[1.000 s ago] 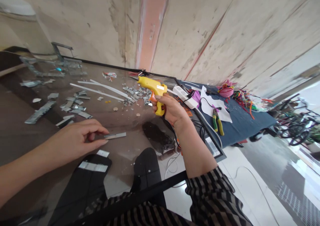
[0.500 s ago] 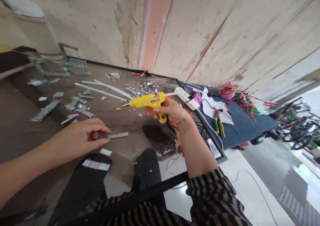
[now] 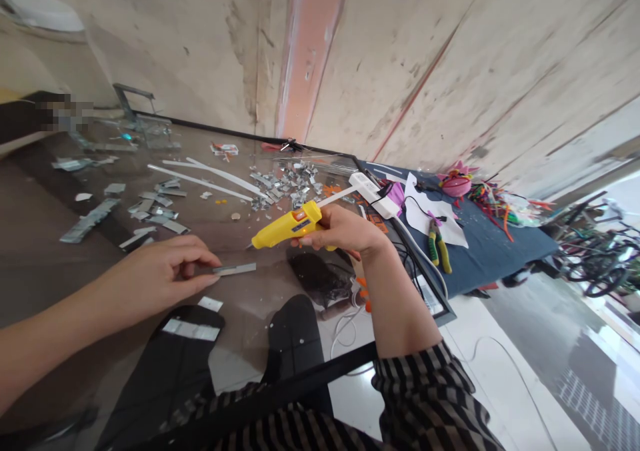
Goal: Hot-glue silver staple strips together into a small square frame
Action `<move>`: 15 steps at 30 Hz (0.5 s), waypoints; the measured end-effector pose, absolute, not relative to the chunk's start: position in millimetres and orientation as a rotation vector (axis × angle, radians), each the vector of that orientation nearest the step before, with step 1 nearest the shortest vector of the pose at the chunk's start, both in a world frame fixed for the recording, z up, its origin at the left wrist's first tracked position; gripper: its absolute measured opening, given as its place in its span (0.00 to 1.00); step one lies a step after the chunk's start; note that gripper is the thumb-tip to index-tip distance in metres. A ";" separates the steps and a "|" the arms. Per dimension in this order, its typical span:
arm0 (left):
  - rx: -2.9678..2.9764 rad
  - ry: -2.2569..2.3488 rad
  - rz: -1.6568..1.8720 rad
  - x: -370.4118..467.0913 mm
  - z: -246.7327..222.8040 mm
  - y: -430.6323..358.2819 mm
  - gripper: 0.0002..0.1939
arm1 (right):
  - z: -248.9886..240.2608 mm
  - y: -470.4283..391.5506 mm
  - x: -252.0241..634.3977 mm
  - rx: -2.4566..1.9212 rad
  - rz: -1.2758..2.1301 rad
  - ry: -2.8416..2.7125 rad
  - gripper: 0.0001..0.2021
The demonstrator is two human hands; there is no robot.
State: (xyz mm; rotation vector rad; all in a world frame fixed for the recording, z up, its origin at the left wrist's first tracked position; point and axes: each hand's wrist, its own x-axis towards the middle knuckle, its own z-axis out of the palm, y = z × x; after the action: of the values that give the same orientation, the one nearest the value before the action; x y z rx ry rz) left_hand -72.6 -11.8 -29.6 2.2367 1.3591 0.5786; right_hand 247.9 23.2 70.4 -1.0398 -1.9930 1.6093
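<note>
My right hand [image 3: 347,230] is wrapped round a yellow hot glue gun [image 3: 287,226], with a white glue stick [image 3: 340,195] jutting from its back. The nozzle points down and left, a little above a thin silvery strip [image 3: 237,269]. My left hand [image 3: 183,264] pinches that strip by its left end, between thumb and fingers. Nearer to me, a small silvery piece [image 3: 210,303] and a longer silvery strip [image 3: 191,329] lie on the dark glass tabletop [image 3: 245,318].
Silvery scraps [image 3: 290,183] and white glue sticks [image 3: 210,179] lie across the table's far side. To the right are a white power strip [image 3: 374,195], green-and-yellow pliers [image 3: 439,246] and a pink ornament [image 3: 456,182]. A wall [image 3: 215,51] rises behind.
My right hand has tipped the glue gun, bringing its nozzle down towards the strip. My left hand and the strip have stayed in place.
</note>
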 end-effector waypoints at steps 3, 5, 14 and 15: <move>2.224 1.357 0.579 -72.2 -29.2 -12.2 0.20 | 68.8 23.6 246.5 -1.043 1.595 -2.062 0.13; 2.215 1.354 0.583 -72.0 -30.1 -12.3 0.20 | 68.7 23.8 246.5 -1.056 1.571 -2.085 0.13; 1.972 1.376 0.611 -76.3 -19.1 -9.8 0.21 | 70.1 25.2 248.9 -1.103 1.519 -2.030 0.14; 1.836 1.411 0.668 -77.5 -15.0 -9.9 0.20 | 70.0 25.2 248.8 -1.098 1.525 -2.015 0.14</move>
State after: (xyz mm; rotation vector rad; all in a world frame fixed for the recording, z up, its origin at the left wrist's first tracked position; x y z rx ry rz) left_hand -77.5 -9.9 -15.0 1.8359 1.4114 0.6677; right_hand 248.8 25.2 70.0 -1.0982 -2.0148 1.5254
